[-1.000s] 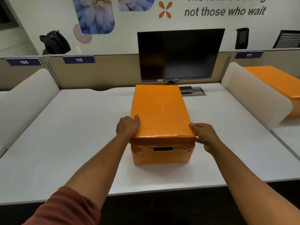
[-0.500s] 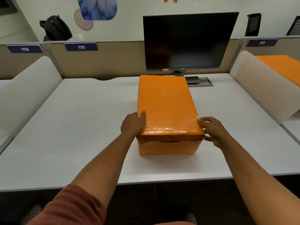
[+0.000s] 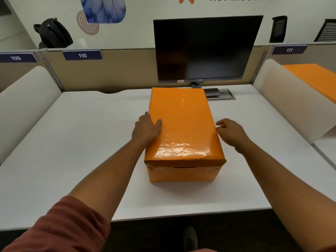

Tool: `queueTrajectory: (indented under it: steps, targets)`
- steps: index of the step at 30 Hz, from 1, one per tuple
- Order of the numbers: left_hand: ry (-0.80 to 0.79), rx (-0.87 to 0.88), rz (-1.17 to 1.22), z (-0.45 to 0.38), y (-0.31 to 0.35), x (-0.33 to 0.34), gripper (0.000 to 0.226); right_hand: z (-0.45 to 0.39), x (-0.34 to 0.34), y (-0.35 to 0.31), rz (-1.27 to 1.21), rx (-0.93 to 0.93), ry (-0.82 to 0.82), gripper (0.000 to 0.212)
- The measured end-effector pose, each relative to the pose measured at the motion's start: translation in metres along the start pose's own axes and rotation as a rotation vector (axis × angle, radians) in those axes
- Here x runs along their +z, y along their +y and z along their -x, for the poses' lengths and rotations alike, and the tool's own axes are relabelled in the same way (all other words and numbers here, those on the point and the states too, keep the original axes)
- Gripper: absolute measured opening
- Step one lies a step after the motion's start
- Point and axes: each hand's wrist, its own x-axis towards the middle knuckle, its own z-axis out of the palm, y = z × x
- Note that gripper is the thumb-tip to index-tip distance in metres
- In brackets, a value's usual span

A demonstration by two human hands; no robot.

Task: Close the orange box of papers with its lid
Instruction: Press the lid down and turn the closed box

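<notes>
Orange box (image 3: 183, 174) on white desk (image 3: 76, 135), mid-desk, just in front of dark monitor (image 3: 203, 50). Glossy orange lid (image 3: 181, 124) seated flat on box, overhanging front edge; dark handle slot visible under lid rim. Left hand (image 3: 147, 129) flat against lid's left edge, fingers extended, thumb lying on lid top. Right hand (image 3: 231, 132) beside lid's right edge, fingers loosely spread, gripping nothing; contact with lid unclear. Desk labels 109, 110, 111 on partition (image 3: 118, 70).

A glossy orange paper-wrapped box (image 3: 182, 171) carries a matching orange lid (image 3: 181, 124) on a plain white desk (image 3: 72, 142); behind stand a black monitor (image 3: 205, 50) and beige partition (image 3: 118, 70).
</notes>
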Motion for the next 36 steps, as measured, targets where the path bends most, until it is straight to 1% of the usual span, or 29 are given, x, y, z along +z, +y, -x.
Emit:
queueTrajectory:
  steps: [4,8,11,14,16,18,20,23,28,33,36]
  targets:
    - [0.005,0.068,-0.064,-0.022,0.009,-0.001,0.075,-0.037,0.007,-0.021,0.204,-0.208,0.038,0.043]
    - [0.027,0.107,-0.097,-0.054,0.023,-0.008,0.070,-0.078,0.020,-0.045,0.320,-0.329,-0.009,0.047]
    - [0.033,0.112,-0.103,-0.080,0.034,-0.009,0.066,-0.112,0.026,-0.061,0.418,-0.384,-0.064,0.049]
    - [0.017,0.103,-0.104,-0.103,0.040,-0.006,0.064,-0.141,0.029,-0.070,0.521,-0.388,-0.106,0.050]
    - [0.005,0.088,-0.074,-0.118,0.041,-0.004,0.066,-0.157,0.031,-0.075,0.574,-0.403,-0.128,0.046]
    - [0.005,0.048,-0.033,-0.129,0.038,-0.001,0.069,-0.169,0.034,-0.079,0.583,-0.445,-0.135,0.041]
    - [0.006,0.007,-0.021,-0.140,0.036,0.003,0.067,-0.178,0.037,-0.081,0.555,-0.479,-0.113,0.040]
    - [0.009,-0.047,-0.025,-0.153,0.034,0.006,0.059,-0.189,0.042,-0.084,0.528,-0.511,-0.086,0.039]
    - [0.010,-0.166,0.050,-0.168,0.025,0.008,0.042,-0.199,0.052,-0.085,0.534,-0.507,-0.112,0.041]
    - [0.033,-0.121,0.038,-0.164,0.021,0.021,0.050,-0.203,0.056,-0.072,0.490,-0.484,-0.144,0.046]
    - [0.003,-0.130,0.071,-0.161,0.020,0.021,0.053,-0.203,0.054,-0.069,0.483,-0.471,-0.192,0.048]
